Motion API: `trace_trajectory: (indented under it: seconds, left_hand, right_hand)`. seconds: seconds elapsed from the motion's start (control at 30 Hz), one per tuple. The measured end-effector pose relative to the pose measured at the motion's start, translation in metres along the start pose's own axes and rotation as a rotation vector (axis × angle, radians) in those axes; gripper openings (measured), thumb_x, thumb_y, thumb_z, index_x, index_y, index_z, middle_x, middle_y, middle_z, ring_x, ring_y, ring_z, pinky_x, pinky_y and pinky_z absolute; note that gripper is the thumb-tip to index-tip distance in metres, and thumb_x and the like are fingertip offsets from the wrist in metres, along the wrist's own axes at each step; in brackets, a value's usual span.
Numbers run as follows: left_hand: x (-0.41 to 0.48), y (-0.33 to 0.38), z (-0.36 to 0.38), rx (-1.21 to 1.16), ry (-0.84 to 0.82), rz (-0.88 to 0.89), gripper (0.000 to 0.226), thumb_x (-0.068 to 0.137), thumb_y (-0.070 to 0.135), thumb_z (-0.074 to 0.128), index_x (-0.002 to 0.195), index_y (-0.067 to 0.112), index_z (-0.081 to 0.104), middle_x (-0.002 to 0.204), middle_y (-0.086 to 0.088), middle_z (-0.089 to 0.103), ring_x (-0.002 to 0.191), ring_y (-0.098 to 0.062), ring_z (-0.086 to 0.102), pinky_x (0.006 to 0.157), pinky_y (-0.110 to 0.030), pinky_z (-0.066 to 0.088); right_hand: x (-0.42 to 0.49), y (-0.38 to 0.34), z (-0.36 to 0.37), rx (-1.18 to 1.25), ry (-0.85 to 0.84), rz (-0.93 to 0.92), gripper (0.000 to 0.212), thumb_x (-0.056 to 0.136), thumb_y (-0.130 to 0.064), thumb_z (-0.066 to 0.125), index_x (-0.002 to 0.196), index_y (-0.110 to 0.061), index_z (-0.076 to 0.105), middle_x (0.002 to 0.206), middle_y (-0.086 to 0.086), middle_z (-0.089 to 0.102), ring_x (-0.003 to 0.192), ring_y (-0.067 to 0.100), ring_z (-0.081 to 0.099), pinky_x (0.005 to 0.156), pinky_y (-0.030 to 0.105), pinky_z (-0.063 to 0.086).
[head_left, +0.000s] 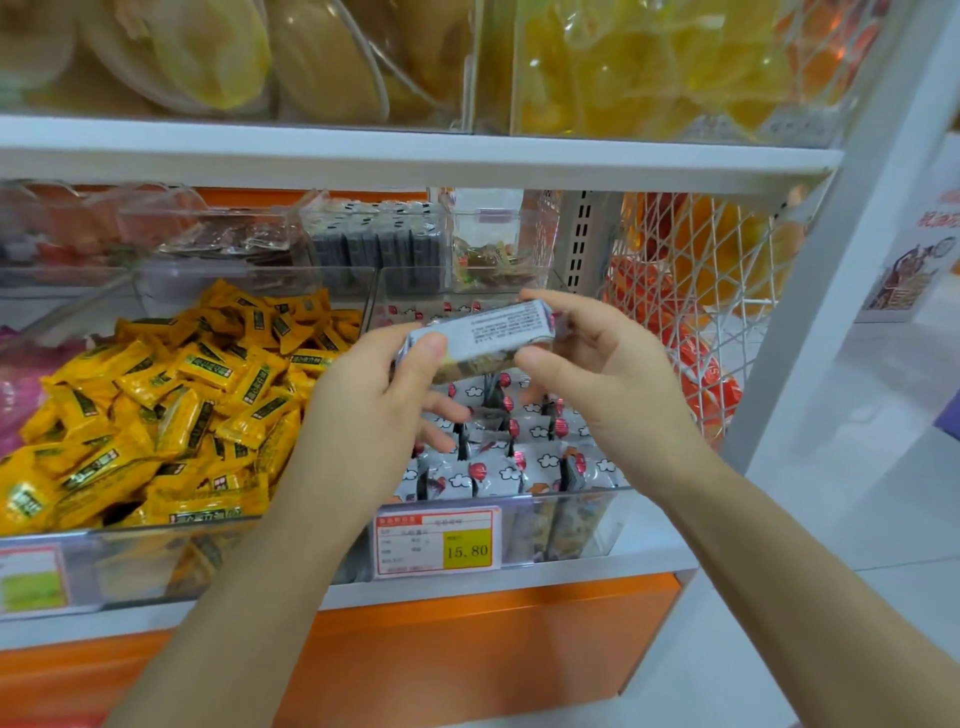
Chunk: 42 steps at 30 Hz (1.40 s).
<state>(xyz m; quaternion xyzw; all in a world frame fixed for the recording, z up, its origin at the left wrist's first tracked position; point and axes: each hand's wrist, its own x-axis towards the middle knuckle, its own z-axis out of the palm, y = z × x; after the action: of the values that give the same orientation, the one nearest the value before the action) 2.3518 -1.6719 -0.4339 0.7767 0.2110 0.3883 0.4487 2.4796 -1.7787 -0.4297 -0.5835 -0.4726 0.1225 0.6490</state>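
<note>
Over clear bin (597, 499), L hand (374, 400) & R hand (597, 364) pinch snack packet (483, 332).

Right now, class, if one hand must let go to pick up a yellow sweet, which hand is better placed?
Probably the left hand: it holds the grey packet right beside the yellow sweets; the right hand would have to cross over.

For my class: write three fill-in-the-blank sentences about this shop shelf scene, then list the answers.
The left hand and right hand grip one snack packet by its opposite ____.
The heaped sweets left of the hands have ____ wrappers.
The price tag below the hands reads ____.
Answers: ends; yellow; 15.80
</note>
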Motion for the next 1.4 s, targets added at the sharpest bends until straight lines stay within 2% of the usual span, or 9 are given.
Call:
trace_trajectory:
  seconds: [0.13, 0.23, 0.4, 0.5, 0.7, 0.83, 0.97, 1.13, 1.4]
  left_hand:
    - [0.011, -0.001, 0.005, 0.046, 0.048, -0.003, 0.041, 0.098, 0.030, 0.038, 0.137, 0.018, 0.040, 0.097, 0.014, 0.062, 0.070, -0.009, 0.067, 0.056, -0.026, 0.056]
    - [0.025, -0.008, 0.013, 0.506, -0.032, 0.070, 0.041, 0.098, 0.024, 0.038, 0.137, 0.011, 0.041, 0.130, -0.005, 0.052, 0.113, -0.014, 0.053, 0.090, -0.027, 0.043]
    - [0.039, -0.024, 0.033, 0.951, -0.445, -0.049, 0.050, 0.099, 0.038, 0.024, 0.143, 0.015, 0.026, 0.154, -0.001, 0.017, 0.141, -0.018, 0.009, 0.113, -0.046, 0.011]
    - [0.038, -0.035, 0.033, 0.963, -0.464, -0.083, 0.050, 0.098, 0.041, 0.021, 0.144, 0.023, 0.026, 0.157, 0.004, 0.000, 0.143, -0.014, -0.009, 0.113, -0.048, -0.003]
    - [0.026, -0.031, 0.028, 0.915, -0.419, -0.044, 0.042, 0.097, 0.040, 0.026, 0.138, 0.035, 0.036, 0.157, -0.001, -0.002, 0.142, -0.018, -0.013, 0.114, -0.045, -0.004]
    - [0.025, -0.027, 0.028, 0.937, -0.432, -0.039, 0.042, 0.097, 0.037, 0.025, 0.138, 0.035, 0.037, 0.157, -0.003, 0.001, 0.143, -0.021, -0.008, 0.115, -0.044, -0.002]
    - [0.021, -0.023, 0.023, 1.062, -0.395, 0.073, 0.043, 0.097, 0.036, 0.024, 0.134, 0.022, 0.041, 0.143, -0.009, 0.032, 0.135, -0.025, 0.018, 0.111, -0.041, 0.016]
    - [0.019, -0.020, 0.007, 1.340, -0.241, 0.242, 0.053, 0.095, 0.042, 0.018, 0.140, 0.021, 0.036, 0.149, 0.001, 0.030, 0.142, -0.017, 0.012, 0.113, -0.049, -0.004]
    - [0.016, -0.024, 0.000, 1.293, -0.273, 0.209, 0.056, 0.095, 0.048, 0.015, 0.139, 0.023, 0.039, 0.149, 0.002, 0.033, 0.141, -0.015, 0.016, 0.114, -0.046, 0.001]
  right_hand:
    - [0.008, 0.006, -0.011, -0.092, 0.317, 0.019, 0.023, 0.082, -0.010, 0.068, 0.104, -0.012, 0.063, 0.095, 0.006, 0.069, 0.079, 0.018, 0.067, 0.070, 0.035, 0.057]
    - [0.013, 0.009, -0.017, -0.153, 0.399, 0.015, 0.020, 0.082, -0.015, 0.068, 0.098, -0.022, 0.058, 0.097, 0.004, 0.066, 0.090, 0.025, 0.066, 0.080, 0.046, 0.054]
    - [0.014, 0.013, -0.016, -0.457, 0.318, -0.049, 0.017, 0.083, -0.019, 0.066, 0.096, -0.024, 0.056, 0.097, 0.000, 0.060, 0.093, 0.019, 0.057, 0.082, 0.036, 0.048]
    - [0.018, 0.015, -0.017, -0.551, 0.279, -0.058, 0.023, 0.085, -0.020, 0.065, 0.107, -0.018, 0.059, 0.102, 0.000, 0.058, 0.094, 0.014, 0.054, 0.081, 0.027, 0.044]
    - [0.032, 0.016, -0.004, -0.711, 0.159, -0.132, 0.032, 0.086, -0.019, 0.065, 0.116, -0.013, 0.054, 0.103, -0.006, 0.052, 0.093, 0.008, 0.047, 0.081, 0.020, 0.038]
    - [0.053, 0.024, 0.007, -0.933, -0.076, -0.101, 0.041, 0.083, -0.020, 0.068, 0.120, -0.010, 0.053, 0.118, 0.006, 0.058, 0.107, 0.021, 0.053, 0.081, 0.022, 0.034]
    - [0.072, 0.030, 0.017, -1.005, -0.242, -0.032, 0.050, 0.080, -0.026, 0.072, 0.123, -0.008, 0.055, 0.122, 0.010, 0.058, 0.114, 0.024, 0.052, 0.088, 0.027, 0.038]
    - [0.074, 0.040, 0.020, -1.109, -0.534, 0.040, 0.019, 0.091, -0.013, 0.052, 0.104, -0.009, 0.065, 0.104, 0.010, 0.067, 0.097, 0.025, 0.057, 0.086, 0.034, 0.046]
    - [0.086, 0.037, 0.018, -1.108, -0.511, 0.040, 0.041, 0.090, 0.002, 0.039, 0.119, -0.013, 0.064, 0.125, 0.006, 0.062, 0.116, 0.020, 0.055, 0.098, 0.033, 0.044]
